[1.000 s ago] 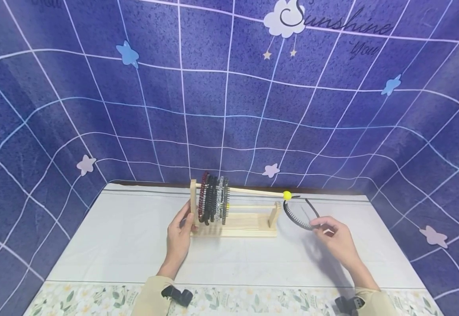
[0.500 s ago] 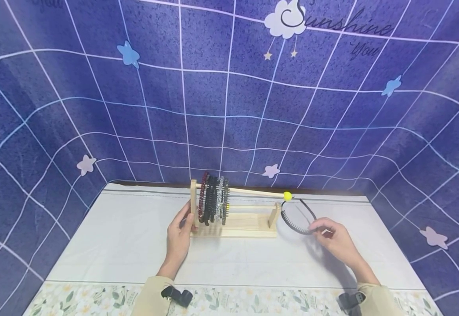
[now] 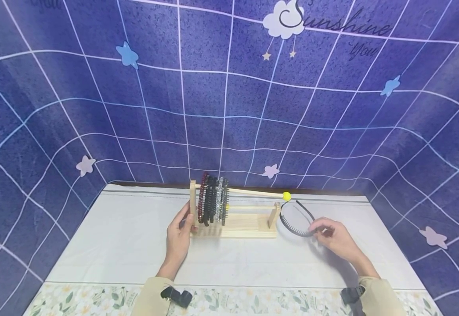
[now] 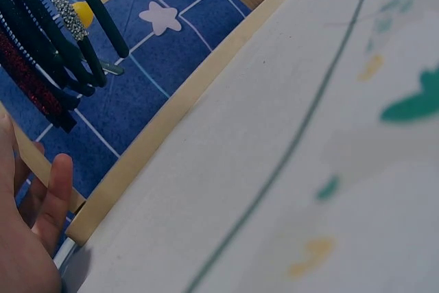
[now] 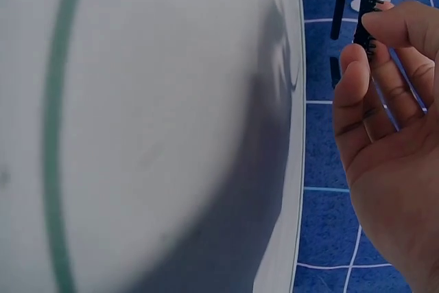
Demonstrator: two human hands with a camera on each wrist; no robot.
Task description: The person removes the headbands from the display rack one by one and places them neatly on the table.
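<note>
While the wooden stand point(image 3: 249, 222) is gripped at its left post point(image 3: 193, 196) by the left hand point(image 3: 179, 241), a toothed black headband point(image 3: 290, 227) is pinched by the right hand point(image 3: 337, 240).

Head view: the headband is held just beside the stand's right end, above the bench point(image 3: 130, 245). Its ends are pointed away from the person, one near the yellow ball point(image 3: 286, 196) on the tip of the upper rod point(image 3: 254, 192). Contact with the ball can't be told. A row of other headbands point(image 3: 214, 201), dark, silver and red, is hung on the upper rod, bunched near the left post. The lower rod point(image 3: 253, 206) is set below it. A strapped device point(image 3: 177, 296) is worn on the left wrist. The bench is backed by a blue gridded curtain point(image 3: 209, 109).

Left wrist view: the left fingers are closed on the post, seen on both sides of it; the fingertips are partly hidden. The hung headbands are clear of that hand.

Right wrist view: the right fingers are brought nearly together at the tips, with only the headband's toothed band between them; the rest are loosely bent. The headband is cut off by the top edge.
</note>
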